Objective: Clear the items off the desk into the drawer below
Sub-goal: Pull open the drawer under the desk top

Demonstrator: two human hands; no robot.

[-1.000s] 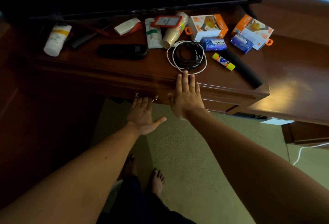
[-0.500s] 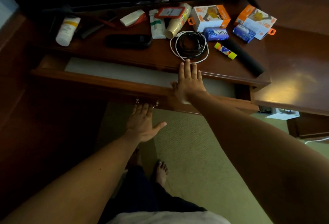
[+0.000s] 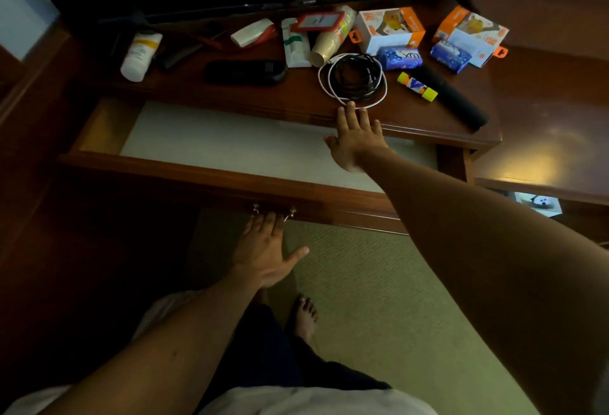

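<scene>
- The drawer (image 3: pixel 204 169) stands pulled out below the wooden desk (image 3: pixel 296 101), its pale lining bare of items.
- The left hand (image 3: pixel 267 249) reaches to the drawer's near front, fingertips under the small brass handle (image 3: pixel 273 210); whether they curl round it cannot be told, and the thumb is spread to the right.
- The right hand (image 3: pixel 356 137) lies over the open drawer with straight fingers on the desk's near edge, fingertips just touching the white cable (image 3: pixel 324 85) that rings a coiled black cable (image 3: pixel 357 76).
- Right of the coil lie a yellow glue stick (image 3: pixel 417 86) and a black cylinder (image 3: pixel 451 96).
- Far side: a stack of paper cups (image 3: pixel 329 43), two orange-and-white boxes (image 3: pixel 390 30), a blue Lux packet (image 3: pixel 398 58).
- Left part: a black remote (image 3: pixel 244 71) and a white bottle (image 3: pixel 140 55) lying down.
</scene>
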